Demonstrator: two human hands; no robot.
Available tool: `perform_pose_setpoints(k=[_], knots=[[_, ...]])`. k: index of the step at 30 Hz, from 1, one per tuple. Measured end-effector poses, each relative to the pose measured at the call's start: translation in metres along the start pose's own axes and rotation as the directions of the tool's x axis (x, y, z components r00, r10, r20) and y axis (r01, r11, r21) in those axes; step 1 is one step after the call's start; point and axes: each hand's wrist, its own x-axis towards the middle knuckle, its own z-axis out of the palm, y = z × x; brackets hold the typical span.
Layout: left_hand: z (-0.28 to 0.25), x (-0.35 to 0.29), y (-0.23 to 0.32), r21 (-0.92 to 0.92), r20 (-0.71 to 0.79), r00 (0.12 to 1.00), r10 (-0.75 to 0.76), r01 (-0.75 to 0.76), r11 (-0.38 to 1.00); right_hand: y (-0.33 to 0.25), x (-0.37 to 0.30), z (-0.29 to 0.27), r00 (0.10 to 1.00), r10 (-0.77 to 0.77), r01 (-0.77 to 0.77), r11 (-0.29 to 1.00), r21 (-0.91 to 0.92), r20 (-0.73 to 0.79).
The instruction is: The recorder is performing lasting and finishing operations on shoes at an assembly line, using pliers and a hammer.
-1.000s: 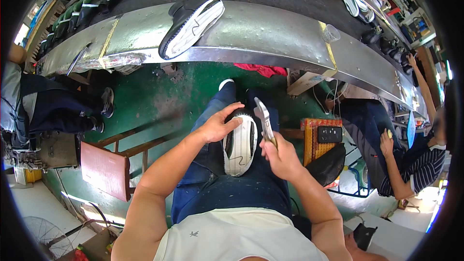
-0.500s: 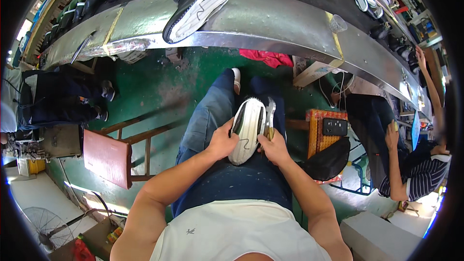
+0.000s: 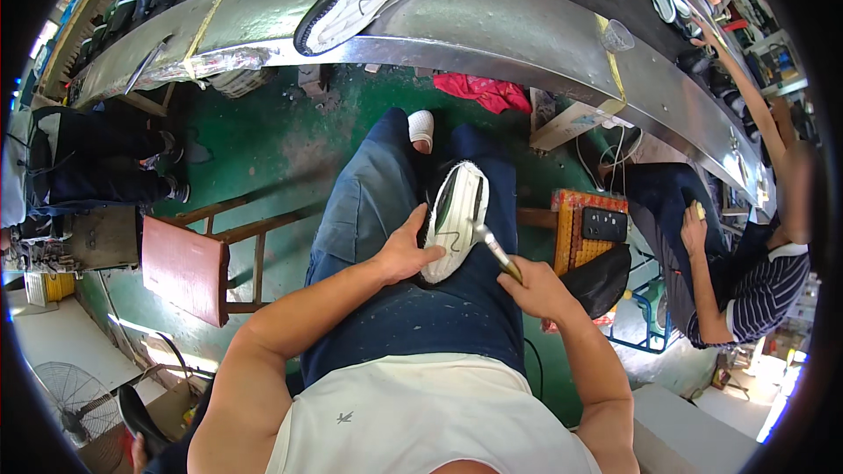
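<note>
A shoe with its white sole facing up (image 3: 461,211) lies on my lap, toe pointing away, a dark squiggle on the sole near the heel. My left hand (image 3: 407,251) is closed on its left side, thumb across the sole. To the right, my right hand (image 3: 539,288) is wrapped round the yellowish handles of metal pincers (image 3: 499,252), slightly blurred. Their metal head is at the shoe's right edge; I cannot tell whether it touches. On the metal-edged bench (image 3: 492,26) ahead rests another shoe (image 3: 364,9), black with a white sole.
At left stands a stool with a reddish-brown seat (image 3: 184,268). A phone (image 3: 604,224) and a black bag (image 3: 599,285) lie on a seat at right, beside a person in a striped shirt (image 3: 764,298). A clear cup (image 3: 617,35) is on the bench; red cloth (image 3: 483,92) lies beneath.
My right hand has come off the shoe's side, moving right and toward me; the pincers now slant leftward toward the sole. A hand and dark shoe have appeared at lower left.
</note>
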Motion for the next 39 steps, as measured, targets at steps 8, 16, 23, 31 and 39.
perform_pose_setpoints(k=[8,16,23,31,39], knots=[[0.012,-0.006,0.016,0.018,0.022,1.0,-0.014,0.013,1.0,-0.015,0.01,-0.002,0.913,-0.403,0.33,0.82,-0.468,-0.062],[0.03,-0.007,0.022,0.315,0.012,0.998,-0.057,0.051,0.948,-0.099,0.03,-0.05,0.949,0.092,0.142,0.728,-0.671,0.3],[0.022,0.012,-0.003,-0.839,0.043,0.999,-0.009,0.041,0.543,-0.085,0.061,-0.046,0.933,0.019,0.221,0.759,-0.612,0.36],[0.048,0.052,-0.008,-0.564,-0.411,0.851,-0.326,0.044,0.825,-0.026,0.055,0.011,0.975,-0.223,0.209,0.91,-0.357,0.001],[0.049,0.043,-0.001,0.112,-0.56,0.824,0.088,-0.03,0.993,-0.011,0.024,-0.014,0.985,-0.157,0.174,0.929,-0.327,0.077]])
